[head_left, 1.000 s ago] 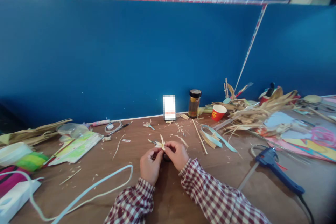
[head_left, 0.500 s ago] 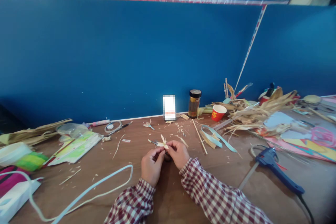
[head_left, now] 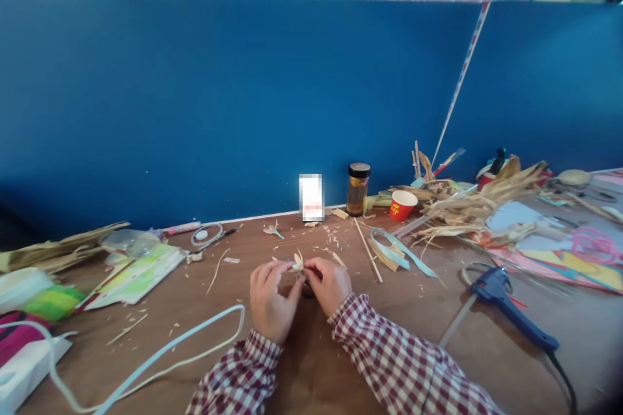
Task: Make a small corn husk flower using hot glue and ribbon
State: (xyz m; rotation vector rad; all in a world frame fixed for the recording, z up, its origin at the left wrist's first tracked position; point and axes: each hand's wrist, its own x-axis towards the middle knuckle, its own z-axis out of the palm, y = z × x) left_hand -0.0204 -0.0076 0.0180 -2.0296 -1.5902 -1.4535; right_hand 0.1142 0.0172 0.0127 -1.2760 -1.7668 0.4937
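A small pale flower (head_left: pixel 297 264), with pointed petals that look like dried corn husk, is held up over the table between my two hands. My left hand (head_left: pixel 270 301) is closed on its left side, index finger at the petals and thumb lower down. From the right, my right hand (head_left: pixel 331 286) pinches it between thumb and fingertips. The fingers cover most of its base. Under the fingertips a dark rounded thing (head_left: pixel 307 290) shows in part; I cannot make out what it is. Beyond the hands lies another small husk flower with a bluish stem (head_left: pixel 275 230).
At right lie a blue glue gun (head_left: pixel 511 305), light-blue ribbon (head_left: pixel 413 261), a thin stick (head_left: pixel 368 251) and piled corn husks (head_left: pixel 487 201). A red paper cup (head_left: pixel 403 206) and dark-lidded jar (head_left: pixel 358 191) stand behind. A white cable (head_left: pixel 180 337) loops at left. Husk scraps litter the brown table.
My left hand has shifted slightly left and its index finger has risen to the petals. The flower's spread petals now look gathered and partly covered. The whole view has shifted slightly.
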